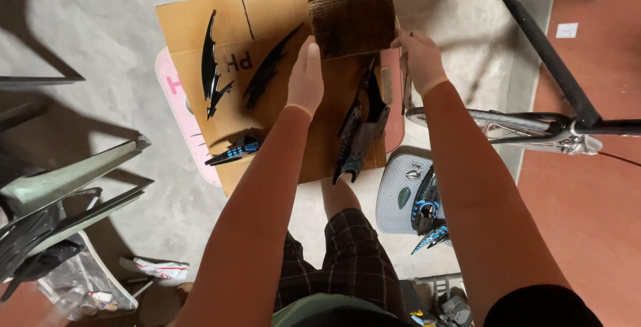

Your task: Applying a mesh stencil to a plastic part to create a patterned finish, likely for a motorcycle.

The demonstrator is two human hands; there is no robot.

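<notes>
A dark corrugated pad (pixel 352 21) is hovering over the far edge of the cardboard sheet (pixel 200 23) (black fairing pieces (pixel 360 130) lying nearer), both arms reaching out, left hand (pixel 306 76) and right hand (pixel 420 56) gripping its side edges.

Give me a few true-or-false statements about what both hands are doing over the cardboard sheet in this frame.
1. Both hands hold the dark brown rectangular corrugated pad. True: left hand and right hand grip its opposite sides.
2. The flat brown cardboard sheet is bare. False: glossy black pointed plastic trim pieces lie on it.
3. A bicycle wheel shows on the right. True.
4. The floor is all red. False: grey concrete floor lies under the sheet.
</notes>
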